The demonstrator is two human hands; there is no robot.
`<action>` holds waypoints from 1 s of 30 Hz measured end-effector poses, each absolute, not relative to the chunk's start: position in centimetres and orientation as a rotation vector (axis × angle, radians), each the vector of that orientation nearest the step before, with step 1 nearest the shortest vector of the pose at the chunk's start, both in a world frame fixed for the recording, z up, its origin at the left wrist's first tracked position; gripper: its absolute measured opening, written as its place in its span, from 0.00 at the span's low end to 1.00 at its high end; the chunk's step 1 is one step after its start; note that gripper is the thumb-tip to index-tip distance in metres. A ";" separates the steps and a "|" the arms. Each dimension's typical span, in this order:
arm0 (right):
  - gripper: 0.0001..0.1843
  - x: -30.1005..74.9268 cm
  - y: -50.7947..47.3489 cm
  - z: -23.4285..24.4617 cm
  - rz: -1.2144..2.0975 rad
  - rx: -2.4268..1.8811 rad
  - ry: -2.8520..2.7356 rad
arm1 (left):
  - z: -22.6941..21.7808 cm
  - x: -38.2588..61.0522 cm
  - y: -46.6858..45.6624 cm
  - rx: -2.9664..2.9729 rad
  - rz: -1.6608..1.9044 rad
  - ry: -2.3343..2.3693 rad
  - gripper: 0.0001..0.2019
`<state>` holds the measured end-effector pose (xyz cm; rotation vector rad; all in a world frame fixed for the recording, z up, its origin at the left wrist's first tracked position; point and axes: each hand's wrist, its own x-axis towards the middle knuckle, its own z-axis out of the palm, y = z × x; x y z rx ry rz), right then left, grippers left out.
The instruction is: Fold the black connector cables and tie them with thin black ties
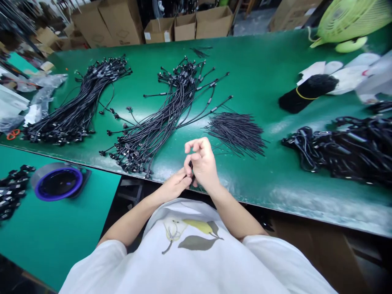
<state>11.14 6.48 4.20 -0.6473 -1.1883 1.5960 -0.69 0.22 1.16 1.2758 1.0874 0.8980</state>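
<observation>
Just past the table's front edge, my left hand (177, 184) is closed around a black cable (192, 176), of which only a short dark piece shows. Against it, my right hand (203, 165) has its fingers curled at the same cable, with the upper fingers lifted and bent. The rest of the cable is hidden by the hands. Beyond them lies a loose bundle of black cables (167, 118) with plugs at both ends. A pile of thin black ties (237, 132) lies to the right of that bundle.
Another cable bundle (82, 98) lies at the left. On the right are coiled cables (352, 149), a banded black bundle (308, 93) and a green fan (355, 20). A purple-rimmed dish (59, 182) stands on the lower-left table. Cardboard boxes (188, 28) line the far side.
</observation>
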 end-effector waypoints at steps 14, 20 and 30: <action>0.25 13.2 9.2 5.8 1.597 -0.734 -1.454 | 3.4 1.7 -0.7 0.433 0.897 0.727 0.21; 0.18 18.1 7.7 4.3 0.289 -0.452 -2.554 | 1.9 0.2 -0.8 0.660 0.797 1.008 0.25; 0.21 19.3 4.7 -2.8 0.254 -0.434 -3.022 | -0.3 0.7 -1.3 1.544 0.410 1.370 0.13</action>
